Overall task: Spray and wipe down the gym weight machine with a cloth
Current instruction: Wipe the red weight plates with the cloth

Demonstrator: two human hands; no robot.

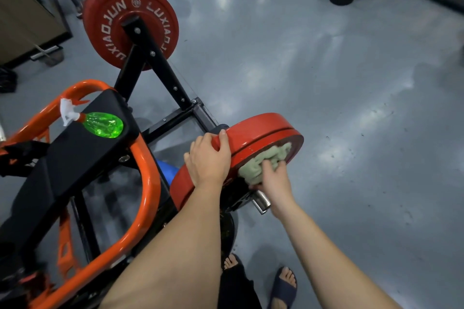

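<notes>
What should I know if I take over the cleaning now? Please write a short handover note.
Left hand: grip on the rim of the near red weight plate, steadying it.
Right hand: presses the green cloth against that plate's outer face.
Green spray bottle: lies on its side on the machine's black pad, nobody holding it.
Done: wiping of the near plate's face is under way.
Left: cannot tell whether the far red plate, the orange frame and the pad have been wiped; check them.
</notes>
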